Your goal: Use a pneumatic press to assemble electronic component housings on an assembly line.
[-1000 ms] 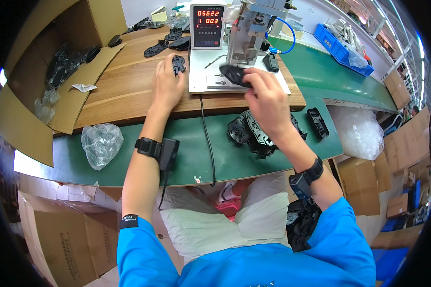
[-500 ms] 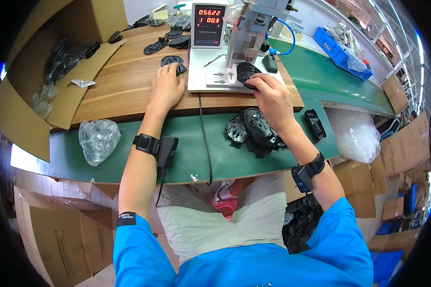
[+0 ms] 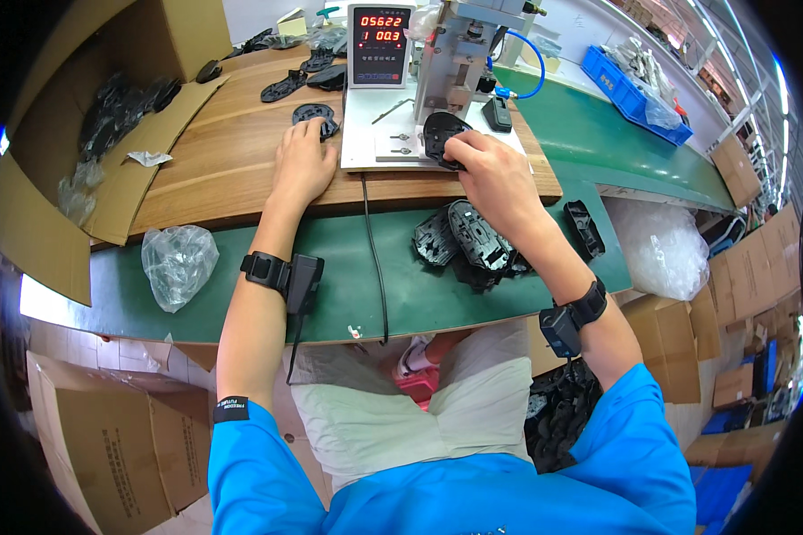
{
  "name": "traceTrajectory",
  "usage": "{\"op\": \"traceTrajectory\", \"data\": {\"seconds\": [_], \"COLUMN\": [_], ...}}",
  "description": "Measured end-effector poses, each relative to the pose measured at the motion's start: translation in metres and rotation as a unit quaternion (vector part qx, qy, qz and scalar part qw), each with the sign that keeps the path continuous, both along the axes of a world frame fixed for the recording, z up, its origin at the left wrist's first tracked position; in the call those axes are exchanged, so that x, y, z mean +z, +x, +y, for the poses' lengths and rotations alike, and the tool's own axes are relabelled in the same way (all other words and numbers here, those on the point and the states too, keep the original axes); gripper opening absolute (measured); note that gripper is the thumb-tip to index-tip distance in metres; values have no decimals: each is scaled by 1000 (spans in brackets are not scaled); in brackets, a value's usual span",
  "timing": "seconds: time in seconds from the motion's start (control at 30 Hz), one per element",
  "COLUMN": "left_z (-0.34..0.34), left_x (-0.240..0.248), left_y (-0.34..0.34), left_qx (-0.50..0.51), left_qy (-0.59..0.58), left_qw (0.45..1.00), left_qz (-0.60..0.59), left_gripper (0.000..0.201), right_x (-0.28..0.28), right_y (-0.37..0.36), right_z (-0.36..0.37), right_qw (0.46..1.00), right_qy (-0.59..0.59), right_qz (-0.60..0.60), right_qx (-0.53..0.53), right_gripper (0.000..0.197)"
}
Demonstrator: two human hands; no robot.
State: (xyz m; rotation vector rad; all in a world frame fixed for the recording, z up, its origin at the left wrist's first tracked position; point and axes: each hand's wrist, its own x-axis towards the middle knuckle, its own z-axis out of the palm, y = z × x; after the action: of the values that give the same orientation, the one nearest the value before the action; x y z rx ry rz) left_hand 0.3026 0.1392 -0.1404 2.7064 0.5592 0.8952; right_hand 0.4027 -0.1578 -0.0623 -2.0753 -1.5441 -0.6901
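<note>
1. My right hand (image 3: 501,175) pinches a black shell (image 3: 439,134) over the white plate (image 3: 357,150) near its front edge, before the press (image 3: 451,67); I cannot tell whether shell and plate touch.
2. My left hand (image 3: 303,162), thumb apart from the fingers, is at a black part (image 3: 311,111) on the wooden board (image 3: 227,152), near the plate's left edge; I cannot tell whether it grips.
3. More shells (image 3: 482,235) lie piled on the green counter (image 3: 330,303), by the board's front edge.
4. A clear bag (image 3: 180,267) lies toward the counter's left end.
</note>
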Motion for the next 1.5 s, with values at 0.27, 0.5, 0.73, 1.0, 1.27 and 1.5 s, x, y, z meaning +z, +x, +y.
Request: {"op": "traceTrajectory", "data": {"seconds": [0.27,0.5,0.73,1.0,1.27,1.5], "left_z": [2,-4,-7,-1,-6,-7], "left_x": [-1,0,3,-2,3,7], "left_y": [-1,-4,-4,-3,-3,-6], "left_qx": [-4,9,4,9,17,15], "left_qy": [-4,6,-7,19,10,18], "left_qw": [1000,1000,1000,1000,1000,1000], "left_qz": [-24,-14,-9,-7,9,-13], "left_gripper": [49,51,46,41,39,35], "right_x": [8,10,9,9,10,9], "right_y": [2,3,-2,-1,-1,-1], "right_z": [3,0,0,2,2,3], "right_qw": [996,995,997,997,996,996], "right_qy": [-85,-99,-68,-66,-73,-79], "right_qz": [-4,3,-1,-8,-15,-7], "right_qx": [-27,-8,-35,-29,-39,-45], "right_gripper": [22,25,23,22,25,24]}}
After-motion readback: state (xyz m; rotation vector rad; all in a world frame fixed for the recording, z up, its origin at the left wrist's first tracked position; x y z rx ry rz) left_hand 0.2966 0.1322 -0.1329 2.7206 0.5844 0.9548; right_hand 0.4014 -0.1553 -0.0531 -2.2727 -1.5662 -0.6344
